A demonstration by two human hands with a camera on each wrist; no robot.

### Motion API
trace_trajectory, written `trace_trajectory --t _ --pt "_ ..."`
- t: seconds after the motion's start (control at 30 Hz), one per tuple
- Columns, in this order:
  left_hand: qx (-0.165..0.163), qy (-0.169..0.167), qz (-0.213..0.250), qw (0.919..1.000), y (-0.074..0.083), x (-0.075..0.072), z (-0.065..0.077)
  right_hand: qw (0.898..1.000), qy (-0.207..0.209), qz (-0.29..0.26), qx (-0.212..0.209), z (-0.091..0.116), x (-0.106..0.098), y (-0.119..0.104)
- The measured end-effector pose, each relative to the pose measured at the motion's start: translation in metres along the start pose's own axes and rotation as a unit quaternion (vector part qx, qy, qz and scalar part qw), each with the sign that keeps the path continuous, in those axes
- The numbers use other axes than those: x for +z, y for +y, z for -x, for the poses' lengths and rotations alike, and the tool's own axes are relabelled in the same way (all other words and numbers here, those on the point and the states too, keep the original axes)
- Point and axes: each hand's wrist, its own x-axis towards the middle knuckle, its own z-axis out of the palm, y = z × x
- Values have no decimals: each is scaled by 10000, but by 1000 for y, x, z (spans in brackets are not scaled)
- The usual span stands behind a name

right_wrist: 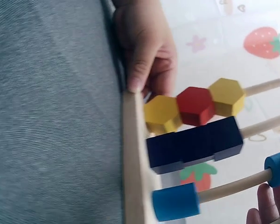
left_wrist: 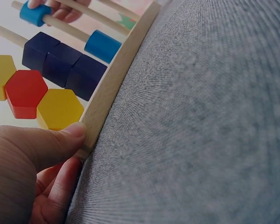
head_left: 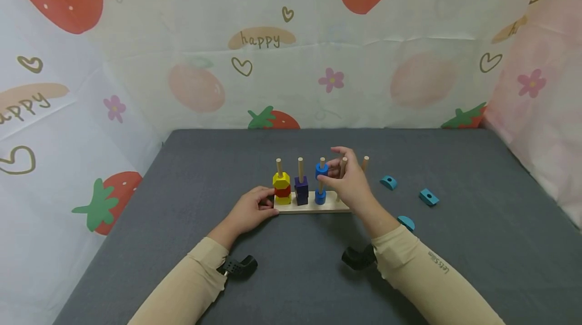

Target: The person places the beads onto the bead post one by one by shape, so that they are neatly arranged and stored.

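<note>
A wooden peg board (head_left: 291, 209) with several upright pegs stands mid-table. My left hand (head_left: 249, 210) grips its left end, thumb on the front edge. On the leftmost peg, yellow hexagon blocks (left_wrist: 59, 109) sit below and above a red hexagon block (left_wrist: 26, 93). Dark blue square blocks (right_wrist: 193, 144) are stacked on the second peg. A blue cylinder (right_wrist: 176, 203) rests at the bottom of the third peg. Higher on that same peg, my right hand (head_left: 350, 181) pinches another blue cylinder (head_left: 321, 170). The board's right end is hidden behind that hand.
To the right of the board lie a light blue arch-shaped block (head_left: 388, 182), a light blue rectangular block (head_left: 429, 197) and a light blue rounded block (head_left: 406, 223), partly covered by the right forearm. A printed cloth (head_left: 309, 87) hangs behind the grey table (head_left: 218, 158).
</note>
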Motion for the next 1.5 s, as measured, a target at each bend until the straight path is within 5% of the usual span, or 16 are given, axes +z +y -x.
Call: trace_trajectory --t 0.83,1.17,1.5 --pt "-28 -20 -104 9999 0 1 0 9948 35 368 949 3 12 47" --pt "-30 12 -94 10000 1 0 1 9946 -118 360 971 7 8 48" --pt "-98 -1 -62 9999 1 0 1 9955 -586 593 446 25 -17 37"
